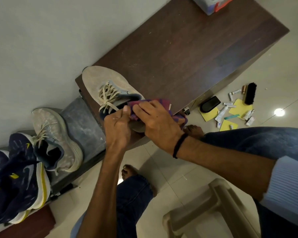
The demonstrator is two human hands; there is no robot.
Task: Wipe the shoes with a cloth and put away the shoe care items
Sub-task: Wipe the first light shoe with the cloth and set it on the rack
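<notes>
The left hand [117,127] has its fingers [111,117] curled round the dark blue collar of a beige knit sneaker [100,81]. It grips the sneaker at the heel end, and its thumb reaches toward the other hand. The right hand [158,121], with a black band on the wrist, is just beside it. Its fingers [144,107] are bent over a purple and pink patterned cloth [180,120] and hold it against the heel side of the sneaker. One part of the cloth comes out beyond the right palm.

The sneaker lies on a dark brown wooden counter [187,48], at the corner next to the person, with its toe pointing away from the fingers.

Well beyond the right fingers, on the pale tiled floor [162,169], lie a black bristle brush [250,93], a black oval applicator [210,103], some yellow sheets [241,108] and small white tubes [222,112].

On the far side of the left fingers, a second beige sneaker [57,140] rests on a grey block [83,124]. Past it lie navy sneakers with yellow marks [15,177].

A beige plastic stool [213,212] stands under the right forearm.
</notes>
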